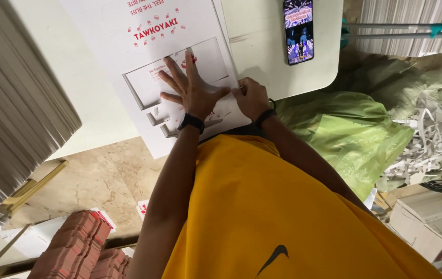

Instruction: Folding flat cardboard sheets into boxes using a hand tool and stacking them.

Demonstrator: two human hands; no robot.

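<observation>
**A:** Head view. What are the hands on?

**B:** Both on a white die-cut cardboard sheet (148,57) with red print, lying on a pale table (262,57). Left hand (192,88) is flat, fingers spread, palm pressing down on a cut panel of the sheet. Not gripping anything.

**A:** Right?

**B:** Right hand (251,97) is curled at the sheet's edge, just beside the left thumb. Fingers are bent onto the card; can't tell whether it's pinching the edge or only pressing it. Dark bands on both wrists.

**A:** Sheet position?

**B:** Near edge of the table, one corner overhanging toward the person's yellow shirt (283,217). Cut tabs show just below the left hand.

**A:** Surroundings?

**B:** Phone (298,31) with lit screen on the table, well apart from the hands. Tall stack of flat sheets (14,98) on the left. Green sack (345,129) to the right, white paper offcuts (427,139) beyond it. Red-edged stacks (76,248) on the floor.
</observation>
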